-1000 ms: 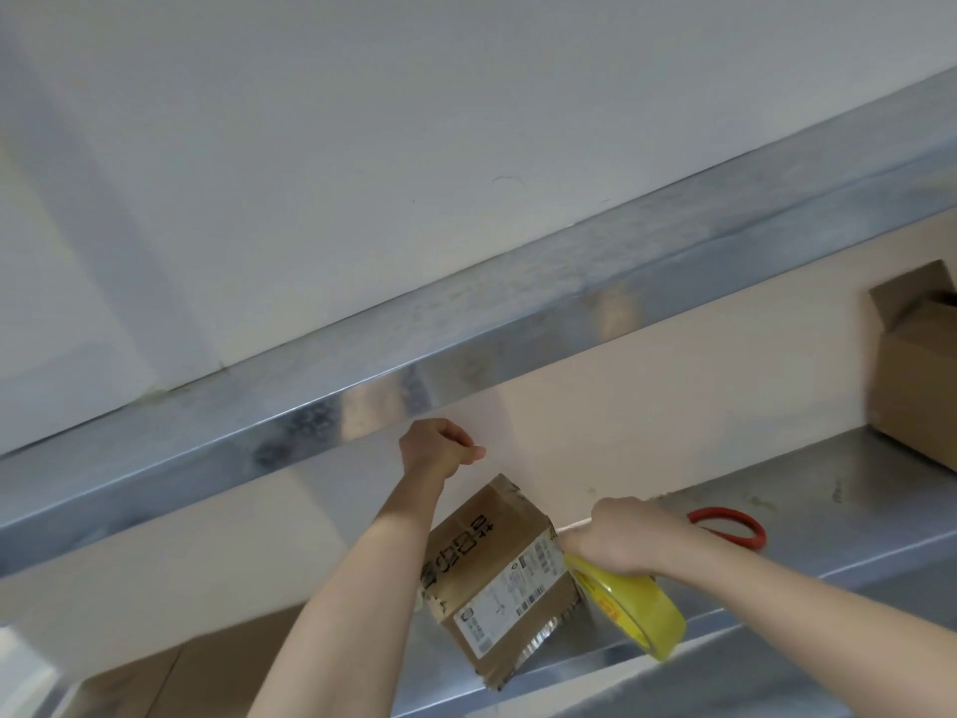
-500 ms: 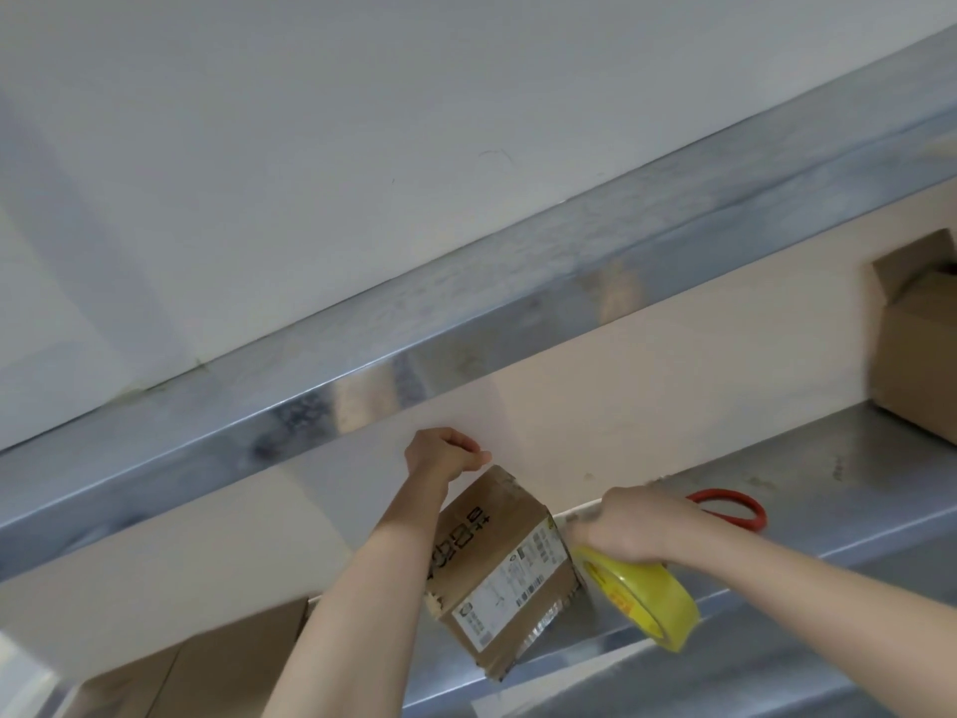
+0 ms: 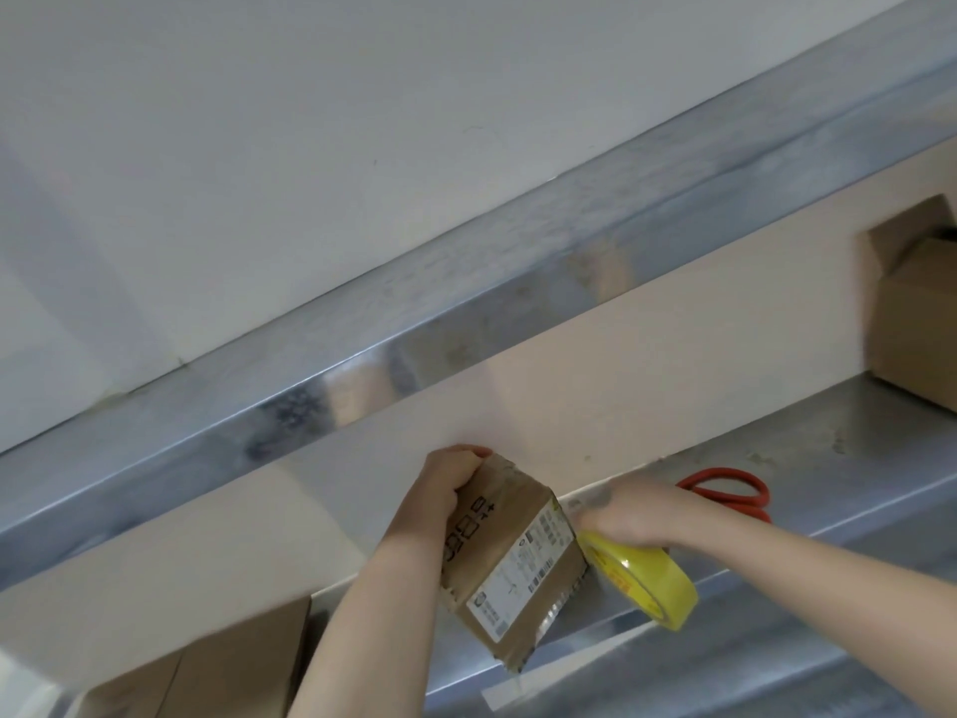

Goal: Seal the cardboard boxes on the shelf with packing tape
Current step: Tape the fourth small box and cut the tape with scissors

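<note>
Head view, looking up at a metal shelf [image 3: 808, 448] against a pale wall. A small cardboard box [image 3: 510, 557] with a white shipping label sits tilted at the shelf's front edge, one corner hanging past it. This box is the reference point for everything else.

At the box's upper left corner, the left hand [image 3: 445, 484] grips it, fingers curled over the top edge. Against the box's right side is the right hand [image 3: 629, 515], which holds a roll of yellow tape [image 3: 642, 583] just below the palm. The hand is blurred, so exactly how its fingers lie cannot be told.

Right of the box, beyond the right hand, red scissors [image 3: 730, 492] lie on the shelf. Far to the right stands an open box [image 3: 916, 323] with its flaps up. Another brown box [image 3: 207, 665] sits below and left.

The step in hand looks like taping this small box, with the left hand steadying it while the right brings the tape to its side. Next, the strip likely needs drawing across the seam, pressing flat, then cutting, and the scissors lie within reach.
</note>
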`<state>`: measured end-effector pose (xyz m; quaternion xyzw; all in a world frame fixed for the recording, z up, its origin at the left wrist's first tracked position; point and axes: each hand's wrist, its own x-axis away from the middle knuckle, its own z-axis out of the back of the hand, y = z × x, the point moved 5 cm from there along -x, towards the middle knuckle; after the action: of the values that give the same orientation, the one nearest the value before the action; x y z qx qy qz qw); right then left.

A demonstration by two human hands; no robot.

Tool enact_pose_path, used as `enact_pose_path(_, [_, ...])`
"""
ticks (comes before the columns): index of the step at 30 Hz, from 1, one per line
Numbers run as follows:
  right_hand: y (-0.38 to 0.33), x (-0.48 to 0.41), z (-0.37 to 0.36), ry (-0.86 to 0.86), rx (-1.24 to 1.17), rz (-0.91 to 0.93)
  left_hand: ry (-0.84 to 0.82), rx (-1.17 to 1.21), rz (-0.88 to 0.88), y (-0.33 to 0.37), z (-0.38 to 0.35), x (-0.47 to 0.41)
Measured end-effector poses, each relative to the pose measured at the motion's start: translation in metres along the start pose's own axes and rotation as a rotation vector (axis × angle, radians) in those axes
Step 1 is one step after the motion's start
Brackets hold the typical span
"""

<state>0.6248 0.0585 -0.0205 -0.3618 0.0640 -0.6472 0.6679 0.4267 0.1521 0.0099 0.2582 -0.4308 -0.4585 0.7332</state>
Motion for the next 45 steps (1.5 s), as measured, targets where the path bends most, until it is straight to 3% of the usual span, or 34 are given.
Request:
enact_pose_path(7, [-0.001,0.007,0.008,0.039,-0.056,-0.079,0.334,-0.159,-0.326,0.01,0.016,0.005])
enact_pose_path(12, [0.0,0.002,-0.001,0.019,-0.079,0.002,0.384,-0.156,-0.322,0.008,0.015,0.009])
enact_pose_path(18, [0.001,0.005,0.003,0.032,-0.006,-0.022,0.412,-0.06,-0.611,0.021,0.015,0.026])
enact_pose_path(26, [-0.002,0.003,-0.005,0.038,-0.04,0.052,0.323,-0.536,-0.627,0.022,0.0,0.02])
enact_pose_path(31, [-0.007,0.018,-0.007,-0.025,-0.033,0.037,0.351,-0.691,-0.664,0.025,-0.012,0.022])
enact_pose_path(35, [-0.006,0.006,-0.022,-0.006,-0.118,0.121,0.344,-0.813,-0.595,0.022,-0.014,0.019])
enact_pose_path(45, [-0.007,0.011,-0.029,0.035,-0.176,0.091,0.344,-0.675,-0.597,0.022,-0.007,0.017])
